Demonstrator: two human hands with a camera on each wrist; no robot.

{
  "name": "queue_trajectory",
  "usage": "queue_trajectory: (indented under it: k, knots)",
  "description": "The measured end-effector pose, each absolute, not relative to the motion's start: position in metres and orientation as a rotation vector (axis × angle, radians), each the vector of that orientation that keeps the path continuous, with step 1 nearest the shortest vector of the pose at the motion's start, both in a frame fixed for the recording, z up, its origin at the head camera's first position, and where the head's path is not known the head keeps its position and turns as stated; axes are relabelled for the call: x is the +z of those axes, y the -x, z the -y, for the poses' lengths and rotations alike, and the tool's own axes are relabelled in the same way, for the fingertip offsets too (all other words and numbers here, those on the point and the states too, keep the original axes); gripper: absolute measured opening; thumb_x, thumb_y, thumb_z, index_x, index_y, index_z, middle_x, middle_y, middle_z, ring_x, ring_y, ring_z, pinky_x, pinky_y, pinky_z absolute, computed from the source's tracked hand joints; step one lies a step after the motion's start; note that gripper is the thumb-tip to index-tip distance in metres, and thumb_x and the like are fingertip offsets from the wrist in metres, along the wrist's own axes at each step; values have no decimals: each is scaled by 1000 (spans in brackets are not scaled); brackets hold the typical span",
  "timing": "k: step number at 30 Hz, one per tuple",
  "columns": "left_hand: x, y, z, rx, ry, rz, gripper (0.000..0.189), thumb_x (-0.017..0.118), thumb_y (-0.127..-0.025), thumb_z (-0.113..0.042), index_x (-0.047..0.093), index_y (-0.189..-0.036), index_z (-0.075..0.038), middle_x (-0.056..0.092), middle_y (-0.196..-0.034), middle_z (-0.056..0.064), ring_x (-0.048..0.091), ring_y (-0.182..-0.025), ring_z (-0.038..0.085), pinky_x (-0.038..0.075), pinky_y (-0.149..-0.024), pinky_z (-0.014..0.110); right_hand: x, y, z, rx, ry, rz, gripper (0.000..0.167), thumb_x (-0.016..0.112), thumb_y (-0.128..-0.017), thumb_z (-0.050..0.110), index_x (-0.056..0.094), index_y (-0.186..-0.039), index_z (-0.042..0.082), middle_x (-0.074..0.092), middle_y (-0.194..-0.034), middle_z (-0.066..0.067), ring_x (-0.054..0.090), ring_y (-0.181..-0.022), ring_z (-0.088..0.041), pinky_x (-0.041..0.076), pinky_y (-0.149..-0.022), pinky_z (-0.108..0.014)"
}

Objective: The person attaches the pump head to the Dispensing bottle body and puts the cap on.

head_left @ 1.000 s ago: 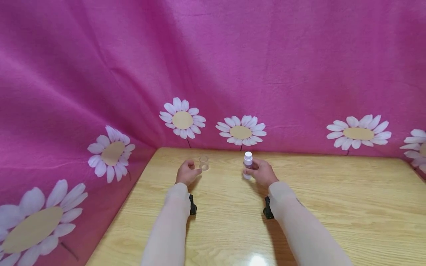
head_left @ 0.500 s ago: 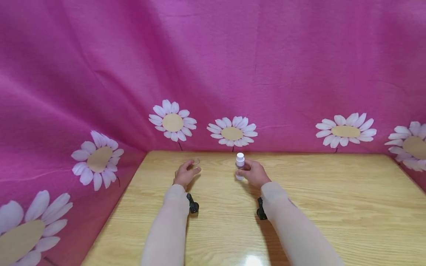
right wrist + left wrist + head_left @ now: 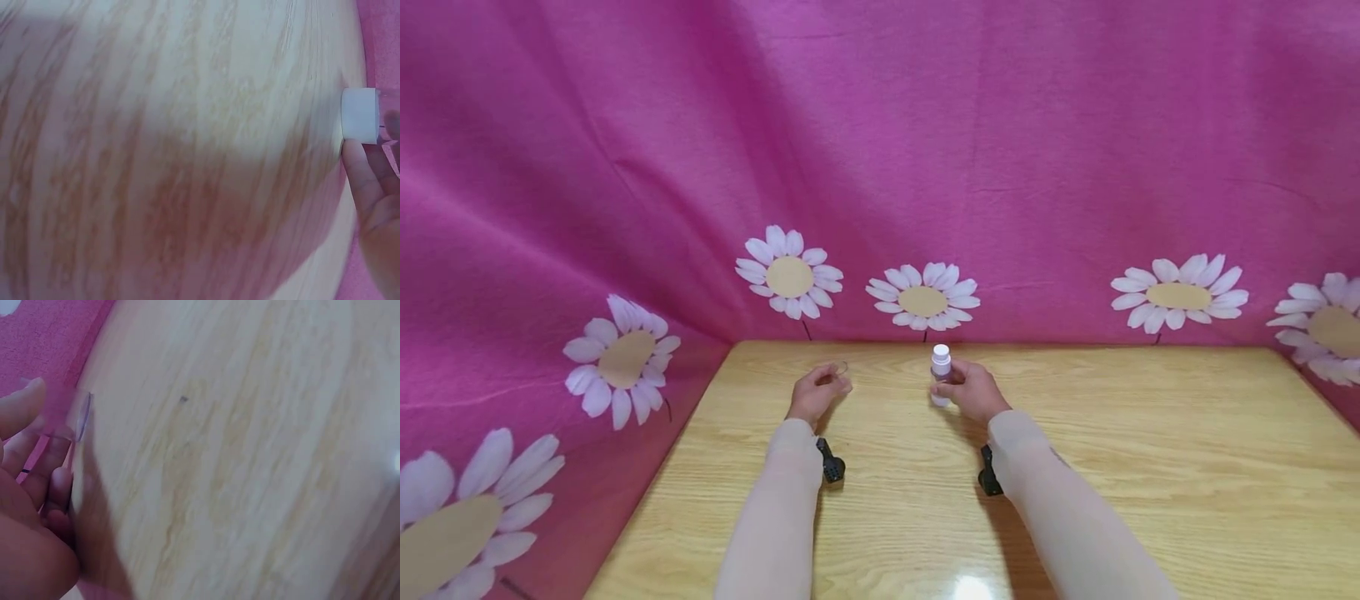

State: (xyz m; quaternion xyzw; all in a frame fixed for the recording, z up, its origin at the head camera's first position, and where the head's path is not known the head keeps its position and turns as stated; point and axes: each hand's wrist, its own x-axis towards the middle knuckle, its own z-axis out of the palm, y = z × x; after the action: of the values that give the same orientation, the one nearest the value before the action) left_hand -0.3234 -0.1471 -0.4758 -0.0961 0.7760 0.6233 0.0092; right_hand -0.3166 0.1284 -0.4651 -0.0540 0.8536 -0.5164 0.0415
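My left hand [image 3: 812,395] holds a small clear cup-like piece [image 3: 842,367] between thumb and fingers near the table's far left corner. In the left wrist view, its see-through rim [image 3: 85,417] sits beyond the fingertips, close to the tabletop. The left fingers hide part of it. To the right, my right hand [image 3: 977,392] grips a small upright bottle [image 3: 941,365] with a white top and a partly see-through body. The right wrist view shows the bottle's white base [image 3: 360,115] beside the fingers; I cannot tell whether it touches the table.
The light wood table [image 3: 895,467] stretches out under both arms. A pink cloth with large daisies [image 3: 1030,167] hangs along its far and left edges. Black wrist cameras [image 3: 831,461] sit on the inner side of each sleeve.
The view has swung slightly to the right. My left hand has moved to the clear piece, and its fingers have closed round it. The right hand keeps hold of the bottle.
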Motion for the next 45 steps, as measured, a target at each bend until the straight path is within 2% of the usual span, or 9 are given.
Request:
queue_trajectory:
  k: [3, 9, 14, 16, 19, 24, 30, 37, 45]
  knots:
    - [-470, 322, 151, 1964, 301, -2431, 38, 62, -97, -13, 60, -133, -2, 62, -123, 14, 56, -115, 21, 46, -102, 33, -464, 318, -128, -1574, 179, -2616, 42, 67, -93, 8, 59, -134, 4, 63, -133, -21, 60, -125, -35, 46, -108, -49]
    - [-461, 321, 166, 2065, 369, -2383, 36, 61, -98, -22, 61, -130, -5, 65, -113, 7, 64, -85, 7, 52, -76, 24, -465, 318, -130, -1579, 177, -2607, 40, 67, -93, 9, 60, -133, 6, 64, -132, -20, 59, -125, -34, 46, -108, -49]
    - [-460, 324, 177, 2199, 282, -2330, 34, 63, -97, -17, 59, -125, 1, 64, -96, -4, 65, -77, 1, 56, -91, 33, -465, 317, -131, -1573, 194, -2621, 40, 67, -93, 10, 61, -132, 5, 64, -131, -21, 60, -125, -35, 47, -107, -49]
    - [-456, 325, 178, 2215, 245, -2361, 32, 64, -96, -16, 60, -123, 1, 63, -91, -7, 65, -77, 0, 55, -91, 33, -464, 318, -132, -1571, 202, -2623, 41, 67, -94, 10, 60, -133, 4, 63, -132, -21, 59, -125, -35, 46, -108, -50]
    - [-448, 323, 174, 2176, 236, -2442, 32, 65, -96, -18, 62, -124, -3, 63, -97, -5, 61, -85, 2, 52, -91, 31, -464, 318, -133, -1574, 208, -2612, 43, 66, -94, 10, 58, -136, 5, 62, -134, -21, 58, -127, -36, 46, -108, -50]
    - [-431, 321, 162, 2117, 153, -2520, 37, 66, -95, -19, 60, -130, -6, 62, -123, 9, 55, -104, 11, 46, -91, 22, -464, 317, -134, -1589, 216, -2592, 46, 66, -94, 9, 56, -138, 5, 61, -135, -22, 58, -127, -37, 46, -108, -50]
    - [-412, 320, 143, 2115, 19, -2644, 38, 71, -91, -17, 63, -126, -7, 65, -120, 13, 55, -99, 10, 46, -80, 14, -466, 315, -132, -1632, 189, -2566, 43, 66, -94, 10, 58, -136, 6, 63, -133, -20, 59, -126, -35, 45, -108, -50]
    - [-391, 314, 123, 2006, -118, -2691, 45, 73, -89, -19, 60, -130, -6, 63, -127, 18, 59, -109, 25, 48, -80, 19, -470, 315, -129, -1661, 196, -2553, 40, 66, -94, 10, 60, -133, 4, 64, -131, -20, 59, -125, -35, 46, -108, -50]
    - [-380, 309, 112, 1950, -187, -2698, 45, 66, -95, -18, 56, -138, -9, 59, -132, 15, 52, -108, 23, 46, -84, 24, -471, 313, -128, -1678, 209, -2576, 38, 66, -93, 8, 61, -130, 3, 66, -128, -21, 61, -121, -34, 48, -105, -50]
